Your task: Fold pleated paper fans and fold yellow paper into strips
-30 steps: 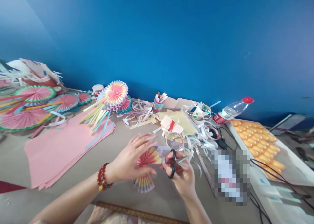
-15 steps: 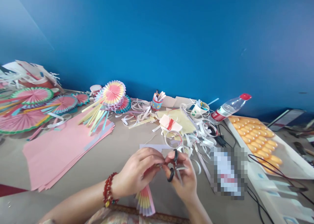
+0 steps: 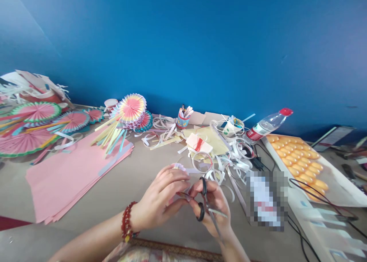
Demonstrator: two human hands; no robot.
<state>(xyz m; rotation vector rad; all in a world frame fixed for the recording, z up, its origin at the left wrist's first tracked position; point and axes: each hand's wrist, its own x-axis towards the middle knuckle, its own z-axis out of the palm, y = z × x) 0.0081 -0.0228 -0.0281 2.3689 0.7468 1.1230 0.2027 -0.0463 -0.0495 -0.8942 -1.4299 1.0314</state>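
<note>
My left hand, with red beads at the wrist, is closed around a small pleated paper fan. Only the fan's pale lilac edge and a bit of pink show; the fingers hide the rest. Close by, my right hand has black-handled scissors hooked over its fingers, the blades pointing down toward the wrist. Its thumb and fingertips pinch near the left fingertips, where a thin dark reddish piece shows, too small to make out. Behind the hands lie a roll of tape and a white card wound with red thread.
Pink paper sheets and several finished pleated paper rosettes lie on the left. White paper strips, a pen cup and a plastic bottle stand toward the wall. A board with yellow ovals and cables are at right.
The fan has turned in my left hand: its spread end hung below the hand and now shows above it. The scissors have swung in my right hand, their blades now more visible toward the wrist.
</note>
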